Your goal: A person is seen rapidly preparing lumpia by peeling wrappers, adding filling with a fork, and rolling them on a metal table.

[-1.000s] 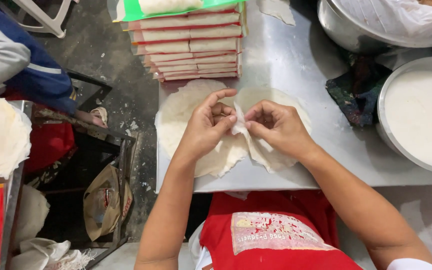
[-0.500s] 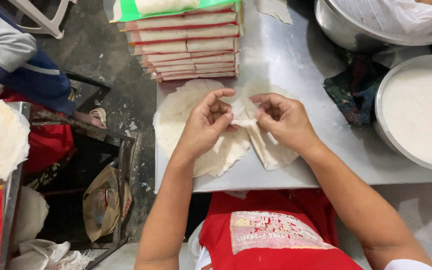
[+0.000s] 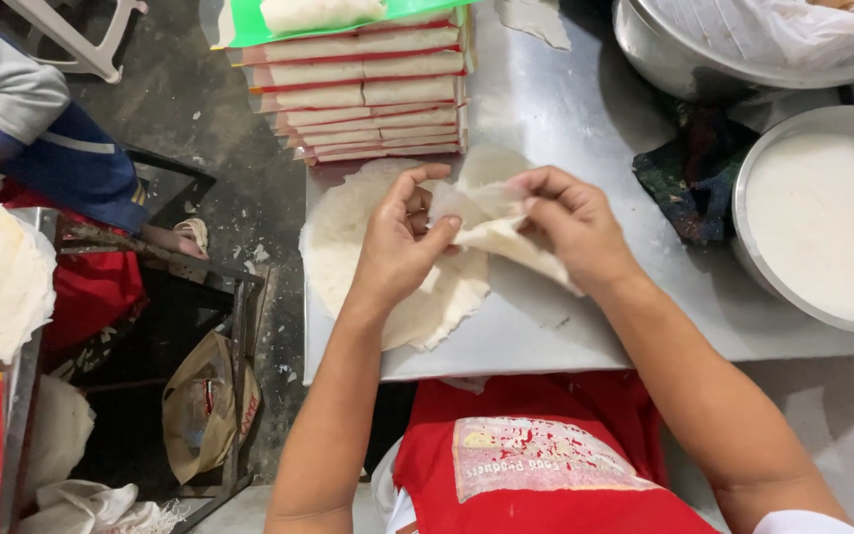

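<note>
— Head view, looking down: what do the two hands have?
— Both grasp one thin, pale folded wrapper (image 3: 491, 229). The left hand (image 3: 399, 242) pinches its near edge between thumb and fingers (image 3: 417, 188); the right hand (image 3: 570, 225) has its fingers clenched over the other end, so the sheet hangs between them, lifted off the pile.
— What lies under the fingers?
— A round stack of wrappers (image 3: 368, 262), flat on the metal table (image 3: 565, 109), spreading below and to the left of the left hand's fingers.
— And beyond the fingers?
— Just past the fingertips sits a pile of flat packets with red edges (image 3: 363, 94), a green tray (image 3: 348, 20) on top. Well off to the right of the right hand's fingers stands a metal bowl of white liquid (image 3: 827, 222), with a dark cloth (image 3: 689, 173) between bowl and hand.
— Anyone else?
— A second person's grey and blue sleeve (image 3: 27, 119) shows far left of the fingers, apart from the table.
</note>
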